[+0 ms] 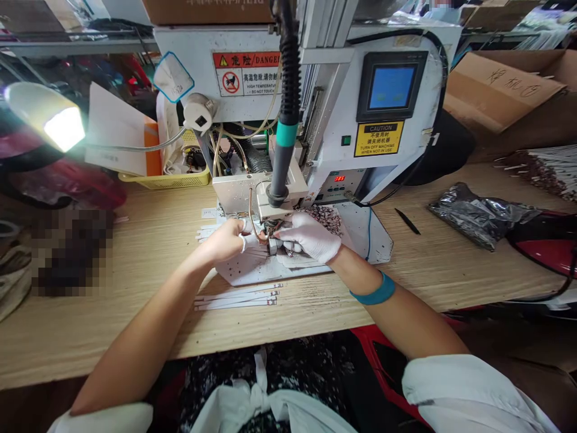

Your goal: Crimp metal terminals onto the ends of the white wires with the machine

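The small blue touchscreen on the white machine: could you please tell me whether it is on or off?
On: the blue rectangular touchscreen glows, and the red digital readout below it is lit too.

The black-and-teal handpiece [283, 120] hangs just above the left hand [223, 240] and right hand [311, 237], while the white machine housing [329, 144] blocks forward reach.

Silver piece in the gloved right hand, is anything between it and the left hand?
Yes, a thin copper-coloured wire curves down from the machine's white head into the narrow gap between the silver piece and the left hand. The right hand holds the piece from the other side. What the wire's end touches is too small to tell.
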The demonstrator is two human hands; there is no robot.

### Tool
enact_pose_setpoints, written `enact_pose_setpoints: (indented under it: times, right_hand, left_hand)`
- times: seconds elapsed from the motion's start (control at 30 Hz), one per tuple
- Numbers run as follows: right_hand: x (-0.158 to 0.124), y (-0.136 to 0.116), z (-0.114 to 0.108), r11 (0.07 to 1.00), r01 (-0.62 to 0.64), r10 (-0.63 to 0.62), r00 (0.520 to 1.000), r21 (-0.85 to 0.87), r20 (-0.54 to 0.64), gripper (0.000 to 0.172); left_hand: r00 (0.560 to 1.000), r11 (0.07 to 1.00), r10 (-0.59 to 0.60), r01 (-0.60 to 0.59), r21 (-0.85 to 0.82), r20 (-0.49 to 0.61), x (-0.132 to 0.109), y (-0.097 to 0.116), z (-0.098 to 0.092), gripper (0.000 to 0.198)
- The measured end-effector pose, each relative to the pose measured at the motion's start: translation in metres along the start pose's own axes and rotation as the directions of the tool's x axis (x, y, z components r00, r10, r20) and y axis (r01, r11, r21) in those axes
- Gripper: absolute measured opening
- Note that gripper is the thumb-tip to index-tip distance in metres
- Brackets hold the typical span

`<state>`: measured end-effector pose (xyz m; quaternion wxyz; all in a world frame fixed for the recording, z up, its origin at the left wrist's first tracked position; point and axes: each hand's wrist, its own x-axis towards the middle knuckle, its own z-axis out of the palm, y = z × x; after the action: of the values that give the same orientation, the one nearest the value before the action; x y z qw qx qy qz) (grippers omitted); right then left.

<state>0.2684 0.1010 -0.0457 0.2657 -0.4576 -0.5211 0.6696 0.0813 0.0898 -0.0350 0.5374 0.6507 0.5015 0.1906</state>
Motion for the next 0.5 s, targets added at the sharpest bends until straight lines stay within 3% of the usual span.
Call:
enact_pose_setpoints:
  times: [0.37,0.5]
  right_hand:
    - [-0.003,-0.001,-0.001,0.999,0.027,-0.028,0.999,-0.025,-0.031,0.017]
    - [-0.013,-0.010,-0.014,0.986,0.047,-0.044,0.999,-0.161,0.018,0.012]
  left_hand:
    - [1.000,0.999,0.008,-0.007,0.042,-0.024,-0.001,-0.002,-0.001,0.021]
    - [0.999,0.990,0.033,-0.029,0.138,-0.029,-0.011,0.002,-0.007,0.024]
